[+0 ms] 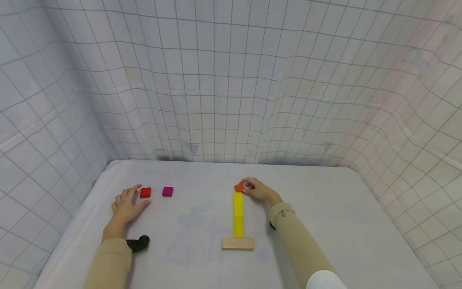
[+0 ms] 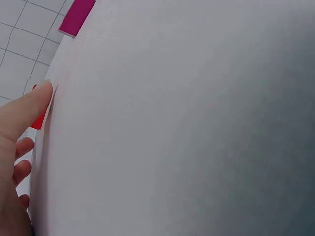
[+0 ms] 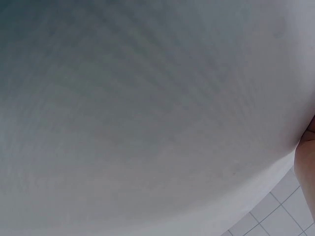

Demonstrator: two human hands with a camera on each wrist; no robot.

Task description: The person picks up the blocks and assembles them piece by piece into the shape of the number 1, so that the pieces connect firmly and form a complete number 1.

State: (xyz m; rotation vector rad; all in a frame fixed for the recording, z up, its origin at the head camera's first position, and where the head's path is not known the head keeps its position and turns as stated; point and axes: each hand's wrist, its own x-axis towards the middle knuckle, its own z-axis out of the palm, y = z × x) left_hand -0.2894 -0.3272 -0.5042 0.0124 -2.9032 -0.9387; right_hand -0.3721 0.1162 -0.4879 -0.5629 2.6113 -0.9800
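My right hand [image 1: 257, 188] pinches an orange block [image 1: 239, 188] between thumb and fingers, at the far end of a line of two yellow blocks [image 1: 238, 204]. The near end of that line meets a plain wooden block [image 1: 238, 243] lying crosswise. On the left, my left hand [image 1: 126, 204] has its thumb and fingers spread about a red block [image 1: 146, 192], with gaps visible on both sides of it. In the left wrist view the thumb [image 2: 29, 110] partly covers the red block [image 2: 38, 122]. Only an edge of the right hand [image 3: 306, 167] appears in the right wrist view.
A purple block [image 1: 167, 191] lies right of the red one on the white-covered table [image 1: 195, 249]. Gridded cloth [image 1: 231, 100] hangs behind the table and along both sides. A black wrist camera [image 1: 138, 243] sticks out from the left sleeve.
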